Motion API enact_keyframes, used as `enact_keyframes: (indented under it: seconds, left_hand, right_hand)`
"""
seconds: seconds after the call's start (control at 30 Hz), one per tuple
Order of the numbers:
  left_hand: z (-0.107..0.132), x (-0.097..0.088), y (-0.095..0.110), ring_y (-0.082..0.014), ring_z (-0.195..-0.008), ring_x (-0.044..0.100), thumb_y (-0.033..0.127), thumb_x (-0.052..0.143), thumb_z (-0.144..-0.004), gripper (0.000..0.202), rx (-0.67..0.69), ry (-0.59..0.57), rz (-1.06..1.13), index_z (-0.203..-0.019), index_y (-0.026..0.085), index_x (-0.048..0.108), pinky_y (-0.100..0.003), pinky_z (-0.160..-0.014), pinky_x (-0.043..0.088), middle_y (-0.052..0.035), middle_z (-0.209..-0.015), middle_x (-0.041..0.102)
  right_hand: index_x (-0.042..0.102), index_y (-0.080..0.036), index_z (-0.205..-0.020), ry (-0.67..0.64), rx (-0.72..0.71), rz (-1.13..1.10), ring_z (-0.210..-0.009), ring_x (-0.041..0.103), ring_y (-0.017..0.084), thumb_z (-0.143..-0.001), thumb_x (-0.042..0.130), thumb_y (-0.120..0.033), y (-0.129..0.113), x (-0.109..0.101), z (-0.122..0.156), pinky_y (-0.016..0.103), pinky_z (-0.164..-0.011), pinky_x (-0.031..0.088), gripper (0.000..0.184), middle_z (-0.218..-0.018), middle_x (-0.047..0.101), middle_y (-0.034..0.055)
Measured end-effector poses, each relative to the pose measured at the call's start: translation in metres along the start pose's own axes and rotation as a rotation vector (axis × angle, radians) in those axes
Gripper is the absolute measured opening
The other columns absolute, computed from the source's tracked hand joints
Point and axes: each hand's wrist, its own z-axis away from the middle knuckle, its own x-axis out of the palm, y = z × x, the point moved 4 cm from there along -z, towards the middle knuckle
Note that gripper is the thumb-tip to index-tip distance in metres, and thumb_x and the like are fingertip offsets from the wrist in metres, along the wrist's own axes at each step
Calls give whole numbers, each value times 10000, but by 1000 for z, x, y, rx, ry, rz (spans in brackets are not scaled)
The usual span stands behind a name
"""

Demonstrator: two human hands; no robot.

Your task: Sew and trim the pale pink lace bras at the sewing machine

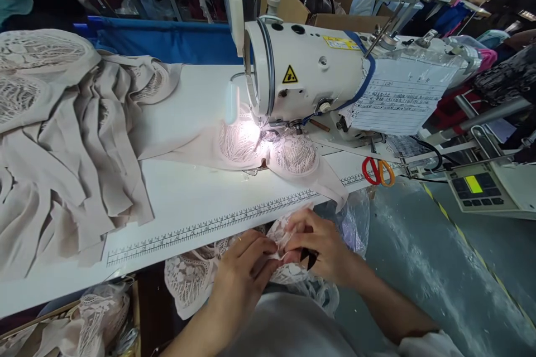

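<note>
The left hand (243, 270) and right hand (320, 245) had fingertips pinched nearly together on the lace (282, 230), just below the table (176, 195); dark snips (309, 258), apparently, showed under the right's fingers. Holding the pinched part taut, snips clear of cloth, seemed wisest. The lace's long axis ran roughly eight to two o'clock, one cup (188, 283) toward eight. The machine (307, 67) stood at twelve.
</note>
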Motion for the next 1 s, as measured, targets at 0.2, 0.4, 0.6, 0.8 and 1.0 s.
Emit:
enact_keyframes:
  seconds: [0.2, 0.4, 0.6, 0.8, 1.0]
  left_hand:
    - [-3, -20, -8, -186, -747, 627, 196, 628, -868, 90, -153, -34, 115, -835, 239, 700, -245, -568, 473, -44, -820, 657]
    - [7, -52, -29, -192, -823, 631, 240, 744, -807, 16, -275, 122, 272, -808, 249, 757, -247, -669, 499, -42, -848, 672]
    - [19, -55, -35, -184, -875, 601, 233, 752, -801, 35, -385, 292, 258, -791, 267, 753, -262, -767, 476, -21, -905, 665]
    - [23, -54, -37, -199, -887, 589, 307, 744, -819, 58, -408, 356, 183, -784, 261, 746, -278, -726, 462, -32, -922, 657]
    - [29, -52, -52, -216, -895, 618, 350, 777, -768, 97, -461, 380, 205, -765, 257, 751, -285, -720, 520, -30, -904, 676]
  right_hand:
    - [651, -161, -694, -312, 37, -173, -722, 609, 149, -906, 672, -348, 19, -8, -1, 252, -613, 485, 283, -913, 689, 94]
    - [693, -157, -714, -274, 75, -255, -760, 615, 160, -909, 680, -451, 30, -29, 6, 265, -658, 503, 353, -834, 678, 93]
    - [656, -188, -739, -43, 156, -144, -779, 644, 185, -916, 681, -323, 30, -28, 8, 277, -634, 508, 224, -817, 690, 86]
    - [570, -207, -810, 88, 214, -54, -567, 553, 111, -905, 659, -239, 34, -19, 11, 213, -501, 423, 134, -754, 651, 13]
    - [673, -207, -925, 110, 182, -27, -658, 613, 135, -937, 625, -233, 34, -17, 6, 238, -586, 499, 55, -819, 667, 37]
